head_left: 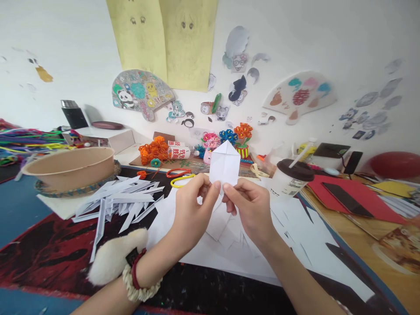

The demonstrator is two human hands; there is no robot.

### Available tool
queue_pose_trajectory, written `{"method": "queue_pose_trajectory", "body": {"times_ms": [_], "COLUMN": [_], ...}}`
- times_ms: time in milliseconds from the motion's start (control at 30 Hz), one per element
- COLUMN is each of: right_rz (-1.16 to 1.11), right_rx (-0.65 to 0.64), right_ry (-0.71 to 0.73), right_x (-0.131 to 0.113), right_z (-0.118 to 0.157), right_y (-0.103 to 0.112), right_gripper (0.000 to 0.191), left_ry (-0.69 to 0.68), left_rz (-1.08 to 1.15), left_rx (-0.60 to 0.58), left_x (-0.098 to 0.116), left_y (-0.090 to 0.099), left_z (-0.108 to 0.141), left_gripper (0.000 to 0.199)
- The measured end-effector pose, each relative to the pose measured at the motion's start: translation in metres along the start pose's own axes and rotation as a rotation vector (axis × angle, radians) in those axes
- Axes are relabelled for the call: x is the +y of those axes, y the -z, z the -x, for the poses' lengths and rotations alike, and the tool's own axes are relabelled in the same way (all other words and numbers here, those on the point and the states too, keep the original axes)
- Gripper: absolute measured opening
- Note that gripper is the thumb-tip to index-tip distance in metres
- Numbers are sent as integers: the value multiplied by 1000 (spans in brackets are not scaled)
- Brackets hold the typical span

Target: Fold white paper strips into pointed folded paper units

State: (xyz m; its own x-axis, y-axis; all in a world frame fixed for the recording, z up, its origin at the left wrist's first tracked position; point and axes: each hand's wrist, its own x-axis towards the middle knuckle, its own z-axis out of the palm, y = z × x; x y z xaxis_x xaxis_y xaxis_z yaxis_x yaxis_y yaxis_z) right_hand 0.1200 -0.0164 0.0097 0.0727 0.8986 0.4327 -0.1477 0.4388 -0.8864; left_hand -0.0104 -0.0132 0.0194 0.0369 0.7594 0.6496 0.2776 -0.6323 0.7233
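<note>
A small folded piece of white paper (225, 164) is held up in front of me, its top folded to a point and a crease down its middle. My left hand (197, 210) pinches its lower left corner between thumb and fingers. At the lower right corner, my right hand (249, 208) grips it the same way. Beneath both hands lie white paper sheets (197, 253) and smaller cut pieces. To the left is a pile of folded paper strips (121, 199). Yellow-handled scissors (179, 180) rest just beyond my left hand.
A beige basin (70, 168) stands at the left. Right of my hands is a lidded cup with a straw (290, 175). Farther right, a phone (347, 199) lies on red folders (323, 192). Orange fuzzy flowers (155, 151) sit along the back. A white fluffy object (116, 258) lies near my left wrist.
</note>
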Motion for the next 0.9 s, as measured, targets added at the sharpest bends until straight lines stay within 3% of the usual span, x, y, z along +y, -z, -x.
{"method": "queue_pose_trajectory", "body": {"times_ms": [433, 900], "right_rz": [-93, -133], "right_rx": [46, -40], "right_ry": [-45, -129], "right_x": [3, -1], "right_z": [2, -1], "right_y": [-5, 0], "right_gripper": [21, 18], "left_ry": [-10, -73], "left_rz": [-50, -82], "left_rx": [53, 85], "left_x": [-1, -2], "left_y": [-7, -7], "left_z": [4, 4], "left_gripper": [30, 31]}}
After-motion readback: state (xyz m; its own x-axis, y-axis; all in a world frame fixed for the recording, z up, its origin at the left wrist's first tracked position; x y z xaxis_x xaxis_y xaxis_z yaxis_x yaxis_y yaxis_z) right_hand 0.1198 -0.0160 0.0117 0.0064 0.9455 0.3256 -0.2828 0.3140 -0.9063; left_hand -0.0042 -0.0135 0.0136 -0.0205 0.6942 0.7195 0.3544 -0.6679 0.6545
